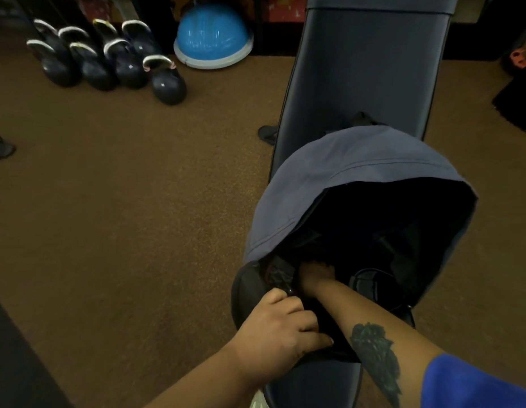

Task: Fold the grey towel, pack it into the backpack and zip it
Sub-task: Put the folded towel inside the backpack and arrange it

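We see a dark padded bench (364, 72) running from six o'clock up to twelve; a black backpack (247, 293) lies on its near end, draped by a grey towel (344, 160). On the brown floor (123, 216), kettlebells (108, 60) cluster at ten o'clock beside a blue half-dome (213, 36).

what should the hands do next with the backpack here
Probably draw the right hand out of the backpack, then start zipping. It reaches deep into the wide-open bag on the bench while the left hand grips the near rim; no towel shows outside.
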`<state>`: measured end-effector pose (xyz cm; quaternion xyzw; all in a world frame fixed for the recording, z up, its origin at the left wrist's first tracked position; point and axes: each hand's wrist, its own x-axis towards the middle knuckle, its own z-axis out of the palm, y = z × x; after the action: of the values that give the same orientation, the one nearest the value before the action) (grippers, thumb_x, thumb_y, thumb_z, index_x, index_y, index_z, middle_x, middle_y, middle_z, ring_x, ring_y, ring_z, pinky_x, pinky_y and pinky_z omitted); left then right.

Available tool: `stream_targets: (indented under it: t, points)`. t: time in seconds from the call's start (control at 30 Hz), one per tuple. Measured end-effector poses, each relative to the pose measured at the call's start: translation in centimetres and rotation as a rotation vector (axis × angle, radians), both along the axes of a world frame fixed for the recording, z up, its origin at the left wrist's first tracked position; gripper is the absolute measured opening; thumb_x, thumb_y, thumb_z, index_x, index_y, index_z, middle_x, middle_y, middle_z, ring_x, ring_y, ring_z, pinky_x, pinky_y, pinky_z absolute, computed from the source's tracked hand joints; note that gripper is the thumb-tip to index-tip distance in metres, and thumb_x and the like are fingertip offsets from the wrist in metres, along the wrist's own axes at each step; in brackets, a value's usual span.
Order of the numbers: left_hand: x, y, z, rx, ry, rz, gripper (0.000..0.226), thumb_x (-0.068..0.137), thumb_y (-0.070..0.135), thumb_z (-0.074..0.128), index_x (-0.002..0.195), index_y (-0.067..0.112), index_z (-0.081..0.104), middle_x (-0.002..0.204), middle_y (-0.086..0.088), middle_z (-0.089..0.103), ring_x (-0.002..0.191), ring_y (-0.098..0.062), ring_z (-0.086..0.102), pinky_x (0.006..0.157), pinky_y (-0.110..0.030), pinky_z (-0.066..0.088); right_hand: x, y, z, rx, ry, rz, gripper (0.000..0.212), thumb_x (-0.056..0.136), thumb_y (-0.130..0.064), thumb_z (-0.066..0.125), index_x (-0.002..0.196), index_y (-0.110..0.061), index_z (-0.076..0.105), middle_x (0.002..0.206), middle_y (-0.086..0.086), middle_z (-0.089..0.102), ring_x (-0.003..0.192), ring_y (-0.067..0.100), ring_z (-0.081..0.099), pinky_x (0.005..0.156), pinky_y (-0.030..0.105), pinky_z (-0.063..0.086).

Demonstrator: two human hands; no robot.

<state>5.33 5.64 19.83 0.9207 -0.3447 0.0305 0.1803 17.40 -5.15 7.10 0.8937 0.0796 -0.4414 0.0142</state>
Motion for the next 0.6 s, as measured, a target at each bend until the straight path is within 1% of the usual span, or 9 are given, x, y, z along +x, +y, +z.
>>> stream_targets:
  t: [0.13, 0.23, 0.3, 0.37, 0.43, 0.47, 0.53, 0.6]
  points:
    - [0.2, 0.0, 0.1, -0.013, -0.012, -0.003, 0.018, 0.088, 0.031, 0.06, 0.099, 0.044, 0.067, 0.077, 0.016, 0.059, 0.072, -0.007, 0.052, 0.069, -0.025, 0.034, -0.2, 0.4, 0.0, 0.063, 0.059, 0.085, 0.056, 0.094, -0.03, 0.042, 0.147, -0.02, 0.025, 0.148, 0.007, 0.04, 0.136, 0.026, 0.036, 0.111, 0.051, 0.015]
    - [0.4, 0.1, 0.1, -0.017, -0.035, 0.006, 0.018, 0.086, 0.032, 0.063, 0.1, 0.044, 0.067, 0.076, 0.017, 0.059, 0.071, -0.007, 0.053, 0.068, -0.026, 0.034, 0.8, 1.0, 0.5, 0.041, 0.085, 0.174, 0.059, 0.094, -0.031, 0.042, 0.149, -0.028, 0.022, 0.155, 0.003, 0.029, 0.142, 0.025, 0.024, 0.112, 0.054, 0.011]
    - [0.4, 0.1, -0.1, -0.031, -0.05, 0.014, 0.018, 0.086, 0.032, 0.065, 0.1, 0.043, 0.067, 0.076, 0.016, 0.059, 0.069, -0.008, 0.053, 0.067, -0.028, 0.037, 1.6, 1.3, 0.7, 0.015, 0.09, 0.184, 0.06, 0.093, -0.029, 0.045, 0.149, -0.029, 0.024, 0.156, 0.003, 0.027, 0.143, 0.027, 0.022, 0.112, 0.052, 0.014]
    - [0.4, 0.0, -0.4, -0.043, -0.062, 0.022, 0.016, 0.086, 0.032, 0.066, 0.099, 0.042, 0.066, 0.075, 0.016, 0.059, 0.068, -0.008, 0.052, 0.065, -0.028, 0.038, 2.0, 0.9, 0.5, 0.051, 0.091, 0.122, 0.059, 0.093, -0.028, 0.048, 0.148, -0.026, 0.028, 0.154, 0.006, 0.032, 0.139, 0.028, 0.031, 0.112, 0.045, 0.025]
    - [0.4, 0.0, -0.6, -0.049, -0.069, 0.029, 0.016, 0.086, 0.032, 0.066, 0.099, 0.043, 0.067, 0.075, 0.016, 0.059, 0.068, -0.008, 0.052, 0.065, -0.028, 0.037, 1.8, 0.4, 0.2, 0.114, 0.099, 0.028, 0.056, 0.093, -0.025, 0.049, 0.146, -0.02, 0.034, 0.149, 0.01, 0.04, 0.132, 0.028, 0.043, 0.106, 0.037, 0.038]
    - [0.3, 0.0, -0.6, -0.052, -0.069, 0.03, 0.016, 0.086, 0.032, 0.066, 0.099, 0.042, 0.067, 0.075, 0.016, 0.059, 0.068, -0.008, 0.052, 0.065, -0.027, 0.037, 1.6, 0.1, 0.0, 0.134, 0.091, -0.002, 0.054, 0.093, -0.021, 0.049, 0.146, -0.018, 0.035, 0.147, 0.011, 0.042, 0.129, 0.029, 0.047, 0.103, 0.035, 0.041]
    - [0.2, 0.0, -0.7, -0.062, -0.059, 0.029, 0.015, 0.087, 0.033, 0.066, 0.098, 0.042, 0.067, 0.075, 0.016, 0.059, 0.069, -0.008, 0.053, 0.066, -0.027, 0.038, 1.2, -0.2, 0.0, 0.142, 0.06, -0.027, 0.053, 0.094, -0.017, 0.047, 0.145, -0.015, 0.034, 0.145, 0.014, 0.042, 0.127, 0.031, 0.048, 0.1, 0.035, 0.043]
    - [0.1, -0.1, -0.7, -0.055, -0.049, 0.02, 0.014, 0.087, 0.034, 0.065, 0.099, 0.043, 0.066, 0.076, 0.016, 0.059, 0.069, -0.007, 0.053, 0.066, -0.027, 0.038, 0.9, -0.1, 0.7, 0.111, -0.009, 0.017, 0.055, 0.094, -0.019, 0.048, 0.146, -0.014, 0.031, 0.147, 0.016, 0.034, 0.13, 0.034, 0.041, 0.101, 0.04, 0.042]
